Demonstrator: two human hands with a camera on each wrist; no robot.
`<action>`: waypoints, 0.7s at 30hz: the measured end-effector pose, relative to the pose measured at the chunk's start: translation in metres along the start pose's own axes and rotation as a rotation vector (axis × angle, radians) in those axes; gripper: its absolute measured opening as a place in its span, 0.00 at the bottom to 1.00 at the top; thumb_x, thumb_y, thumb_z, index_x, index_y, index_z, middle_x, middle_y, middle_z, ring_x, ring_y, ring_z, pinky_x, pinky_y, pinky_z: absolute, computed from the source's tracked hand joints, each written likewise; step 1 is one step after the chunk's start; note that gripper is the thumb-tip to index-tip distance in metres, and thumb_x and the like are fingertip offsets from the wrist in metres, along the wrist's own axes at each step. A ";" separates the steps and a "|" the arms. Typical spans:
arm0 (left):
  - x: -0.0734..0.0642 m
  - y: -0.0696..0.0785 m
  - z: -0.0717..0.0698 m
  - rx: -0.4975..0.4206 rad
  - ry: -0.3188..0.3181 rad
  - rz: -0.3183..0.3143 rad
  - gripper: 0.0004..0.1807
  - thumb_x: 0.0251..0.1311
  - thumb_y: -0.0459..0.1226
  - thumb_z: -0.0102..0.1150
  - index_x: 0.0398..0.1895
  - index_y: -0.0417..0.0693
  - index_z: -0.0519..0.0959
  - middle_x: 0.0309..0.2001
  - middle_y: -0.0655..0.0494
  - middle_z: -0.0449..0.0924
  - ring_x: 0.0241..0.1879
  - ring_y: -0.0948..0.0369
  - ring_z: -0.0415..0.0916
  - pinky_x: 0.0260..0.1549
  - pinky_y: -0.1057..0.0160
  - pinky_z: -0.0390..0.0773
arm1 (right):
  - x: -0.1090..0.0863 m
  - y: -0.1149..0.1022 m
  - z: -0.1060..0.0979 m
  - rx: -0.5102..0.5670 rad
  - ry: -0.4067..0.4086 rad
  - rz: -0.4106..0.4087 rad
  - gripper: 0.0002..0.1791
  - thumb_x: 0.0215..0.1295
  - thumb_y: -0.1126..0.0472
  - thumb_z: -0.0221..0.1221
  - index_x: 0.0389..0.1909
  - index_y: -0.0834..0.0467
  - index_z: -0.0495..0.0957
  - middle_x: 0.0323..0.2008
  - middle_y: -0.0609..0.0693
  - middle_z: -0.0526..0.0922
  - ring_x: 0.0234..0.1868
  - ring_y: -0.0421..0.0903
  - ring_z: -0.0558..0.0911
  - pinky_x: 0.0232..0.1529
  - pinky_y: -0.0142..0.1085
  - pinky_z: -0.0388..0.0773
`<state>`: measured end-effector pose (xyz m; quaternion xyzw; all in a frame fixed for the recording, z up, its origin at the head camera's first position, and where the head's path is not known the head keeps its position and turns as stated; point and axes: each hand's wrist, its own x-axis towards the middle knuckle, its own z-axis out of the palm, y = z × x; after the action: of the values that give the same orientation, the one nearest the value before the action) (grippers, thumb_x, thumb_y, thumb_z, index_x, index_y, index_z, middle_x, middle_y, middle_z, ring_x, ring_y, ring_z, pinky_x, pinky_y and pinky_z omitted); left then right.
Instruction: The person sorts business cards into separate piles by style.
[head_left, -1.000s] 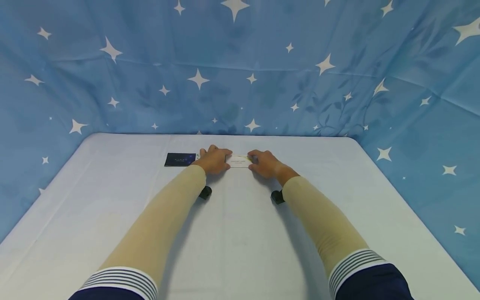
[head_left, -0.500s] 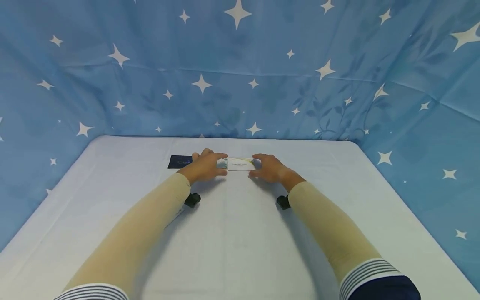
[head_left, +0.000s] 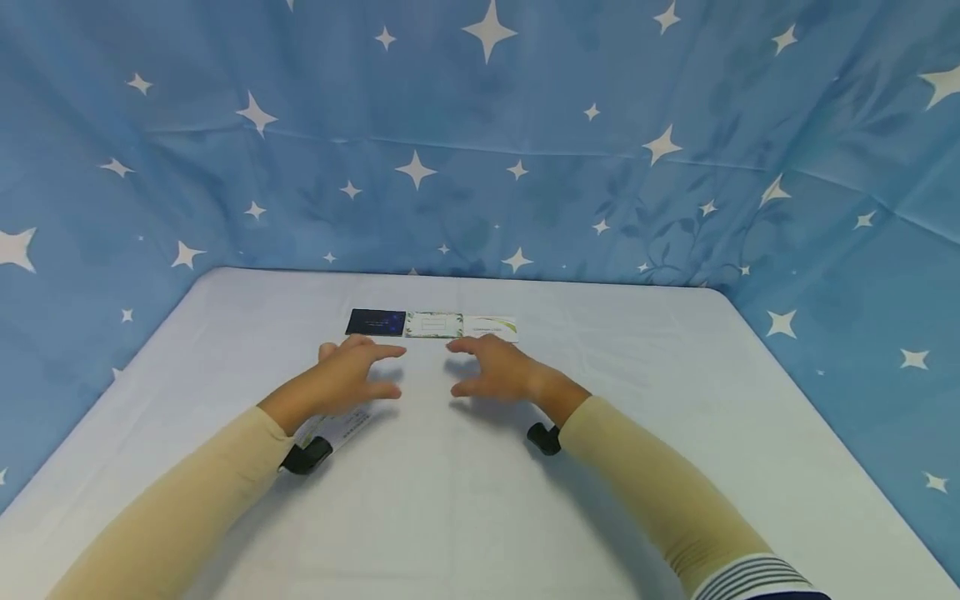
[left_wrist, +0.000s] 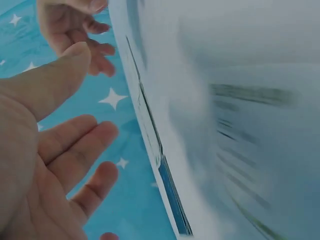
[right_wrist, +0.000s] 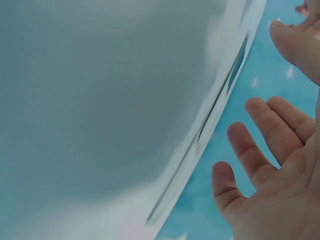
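Three business cards lie edge to edge in a row toward the table's far side: a dark blue card (head_left: 375,322), a card with a leafy border (head_left: 434,325) and a white card (head_left: 491,329) with a yellow-green curve. Just in front of the row is my left hand (head_left: 341,375), thumb and fingers spread apart and holding nothing. My right hand (head_left: 498,371) is also empty, its fingertips close below the leafy and white cards. Another white card (head_left: 351,427) with printed lines lies under my left wrist, partly hidden by it; it appears blurred in the left wrist view.
A white cloth covers the table (head_left: 465,508). Behind it hangs a blue curtain (head_left: 450,100) with white stars. Black wrist cameras (head_left: 307,456) jut out below both forearms.
Both hands have let go of the white card at the row's right end and drawn back toward me, the left also leftward. The leafy card and the card under the left wrist have come into view.
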<state>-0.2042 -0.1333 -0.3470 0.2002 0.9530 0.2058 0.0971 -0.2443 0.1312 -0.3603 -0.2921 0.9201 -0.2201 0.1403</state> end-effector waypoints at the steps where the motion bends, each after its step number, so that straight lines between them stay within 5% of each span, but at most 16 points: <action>1: -0.009 -0.003 0.000 -0.001 0.005 -0.002 0.36 0.63 0.49 0.67 0.72 0.50 0.71 0.62 0.47 0.74 0.66 0.46 0.60 0.51 0.40 0.53 | 0.000 -0.006 0.004 -0.007 -0.023 -0.014 0.40 0.62 0.48 0.68 0.73 0.52 0.67 0.68 0.50 0.71 0.68 0.50 0.68 0.67 0.47 0.63; 11: -0.065 -0.031 0.006 0.062 0.073 -0.115 0.34 0.57 0.50 0.71 0.65 0.47 0.77 0.56 0.45 0.78 0.58 0.46 0.65 0.42 0.43 0.54 | 0.008 -0.060 0.032 -0.073 -0.151 -0.132 0.38 0.62 0.47 0.69 0.73 0.47 0.68 0.65 0.42 0.74 0.61 0.44 0.70 0.62 0.41 0.66; 21: -0.076 -0.028 0.021 0.071 0.118 -0.106 0.39 0.44 0.53 0.79 0.59 0.44 0.81 0.46 0.52 0.81 0.51 0.51 0.68 0.39 0.47 0.53 | 0.020 -0.080 0.047 -0.167 -0.183 -0.161 0.39 0.62 0.48 0.69 0.73 0.46 0.67 0.65 0.42 0.74 0.64 0.43 0.68 0.64 0.40 0.63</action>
<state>-0.1396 -0.1818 -0.3699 0.1402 0.9730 0.1777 0.0446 -0.2033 0.0451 -0.3648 -0.3943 0.8922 -0.1258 0.1807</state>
